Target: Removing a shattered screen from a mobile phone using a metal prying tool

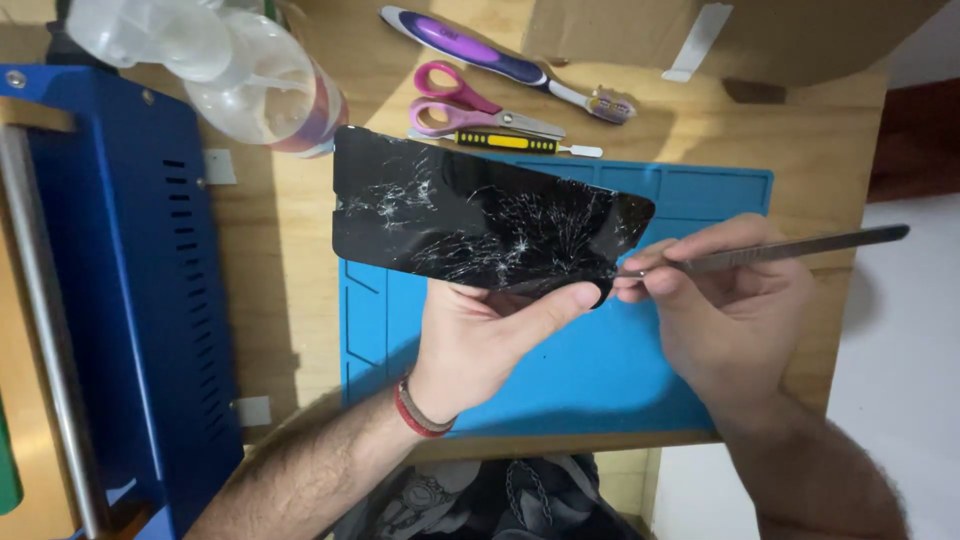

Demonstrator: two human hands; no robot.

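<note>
At nine o'clock we are seeing a blue metal machine [150, 290] lying along the wooden table [290, 300], with a clear plastic bottle [250, 80] at eleven o'clock. Near the centre, our left hand [480, 335] is grasping a cracked black phone screen [480, 215] from below, thumb pressing its lower edge, holding it tilted above the blue work mat [600, 370]. At twelve o'clock, pink scissors [470, 105], a yellow-handled tool [510, 142] and a purple-handled tool [480, 50] are lying just beyond the mat. At three o'clock, our right hand [730, 300] is pinching a thin metal pry tool [790, 248], whose tip is touching the screen's right end.
</note>
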